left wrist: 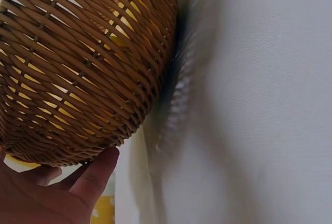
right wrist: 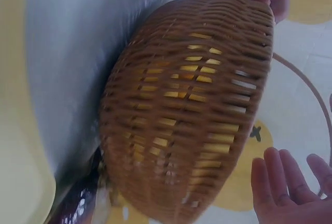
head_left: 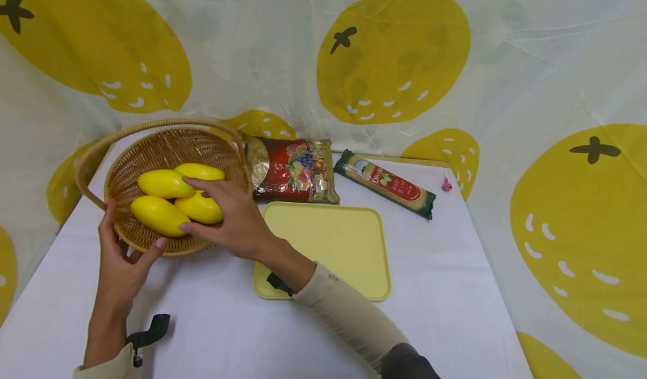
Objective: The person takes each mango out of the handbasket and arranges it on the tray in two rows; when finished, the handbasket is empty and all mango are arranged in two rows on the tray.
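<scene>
Fingers of left hand [head_left: 123, 266] grip basket; right hand [head_left: 236, 222] spread over fruits

Head view: the left hand grasps the near left rim of the basket [head_left: 151, 150], its thumb at the front edge. The right hand reaches in from the other side with thumb and forefinger apart, the forefinger by the upper left fruit and the thumb by the lower left one; whether they touch is hard to tell. Four yellow fruits [head_left: 160, 183] lie together in the basket, whose handle [head_left: 156, 124] arches over the far side. Right of the basket are a yellow tray [head_left: 328, 250], a red and gold bag [head_left: 298, 170] behind it, a green-ended packet [head_left: 385, 183] and a small pink thing [head_left: 446, 185], all on the white cloth [head_left: 445, 289].

Left wrist view: the woven side fills the upper left, yellow showing through the gaps. Left fingertips meet its edge.

Right wrist view: the right hand is loose, fingers extended, beside the basket. The left hand holds the rim at the top, and part of the tray shows at left.
</scene>
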Available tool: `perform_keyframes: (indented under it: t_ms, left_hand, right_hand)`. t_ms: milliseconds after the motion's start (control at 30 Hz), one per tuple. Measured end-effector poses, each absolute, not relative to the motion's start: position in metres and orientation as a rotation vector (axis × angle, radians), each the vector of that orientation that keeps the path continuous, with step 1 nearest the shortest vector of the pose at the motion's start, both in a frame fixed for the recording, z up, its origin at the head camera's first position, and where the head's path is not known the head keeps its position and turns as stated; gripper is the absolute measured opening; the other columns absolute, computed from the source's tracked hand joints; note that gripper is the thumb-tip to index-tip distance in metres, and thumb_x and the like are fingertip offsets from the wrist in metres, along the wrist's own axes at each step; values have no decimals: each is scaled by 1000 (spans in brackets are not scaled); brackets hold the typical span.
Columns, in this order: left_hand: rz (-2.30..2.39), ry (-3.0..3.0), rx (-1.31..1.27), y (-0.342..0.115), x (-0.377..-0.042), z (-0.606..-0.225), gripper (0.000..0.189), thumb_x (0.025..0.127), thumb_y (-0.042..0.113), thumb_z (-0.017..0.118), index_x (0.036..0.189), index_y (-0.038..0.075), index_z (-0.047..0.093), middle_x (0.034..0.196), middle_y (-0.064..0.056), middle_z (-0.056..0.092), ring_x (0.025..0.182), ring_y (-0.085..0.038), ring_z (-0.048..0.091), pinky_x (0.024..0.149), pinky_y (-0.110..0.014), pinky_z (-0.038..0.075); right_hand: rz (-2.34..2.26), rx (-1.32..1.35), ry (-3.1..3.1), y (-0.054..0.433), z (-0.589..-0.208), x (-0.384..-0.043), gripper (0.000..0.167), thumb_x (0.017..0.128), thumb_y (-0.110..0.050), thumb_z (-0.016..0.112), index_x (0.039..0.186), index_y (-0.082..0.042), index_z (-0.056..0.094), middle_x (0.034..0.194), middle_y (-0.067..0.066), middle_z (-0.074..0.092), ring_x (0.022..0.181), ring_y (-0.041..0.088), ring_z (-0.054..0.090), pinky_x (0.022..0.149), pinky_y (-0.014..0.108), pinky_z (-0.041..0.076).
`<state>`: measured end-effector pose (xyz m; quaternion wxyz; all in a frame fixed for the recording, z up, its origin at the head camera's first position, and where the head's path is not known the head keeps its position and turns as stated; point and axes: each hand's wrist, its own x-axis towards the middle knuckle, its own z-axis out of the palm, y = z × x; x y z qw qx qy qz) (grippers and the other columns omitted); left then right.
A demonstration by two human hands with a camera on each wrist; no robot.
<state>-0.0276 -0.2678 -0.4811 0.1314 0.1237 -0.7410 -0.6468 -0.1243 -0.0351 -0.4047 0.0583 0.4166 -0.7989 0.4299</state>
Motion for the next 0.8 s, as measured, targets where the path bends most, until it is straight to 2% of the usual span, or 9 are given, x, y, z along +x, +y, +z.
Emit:
perform_keyframes:
  t_ms: [167, 367, 533, 800]
  left_hand:
    - [-1830, -2193, 339, -266, -25, -482, 112, 93, -5, 75, 170, 39, 6, 179, 6, 1, 166, -31, 16, 117, -13, 39]
    - [-1743, -2276, 384, -262, -23, -481, 112, 95, 0, 76, 170, 40, 3, 179, 8, 2, 165, -35, 18, 121, -17, 36]
    - [-1705, -2295, 388, -262, -22, -480, 112, 95, 2, 76, 170, 40, 2, 179, 8, 2, 164, -37, 21, 118, -15, 39]
    - [-1706, -2282, 394, -262, -21, -481, 112, 94, 1, 76, 170, 40, 3, 179, 8, 3, 163, -38, 23, 115, -12, 40]
  right_hand:
    - [1372, 1268, -2556, -52, -406, -128, 73, 94, -39, 83, 158, -23, 51, 154, -4, 59, 125, 13, 64, 103, 11, 47]
    - [1302, 1294, -2736, -71, -410, -135, 67, 96, -44, 78, 156, -26, 54, 151, -5, 61, 127, 11, 65, 98, 10, 47]
    - [1245, 1308, -2826, -86, -411, -140, 64, 97, -44, 77, 155, -25, 55, 145, -3, 64, 127, 10, 62, 99, 10, 46]
    - [1247, 1327, -2911, -106, -416, -149, 62, 97, -40, 79, 153, -25, 56, 151, -5, 61, 133, 4, 61, 103, 7, 45]
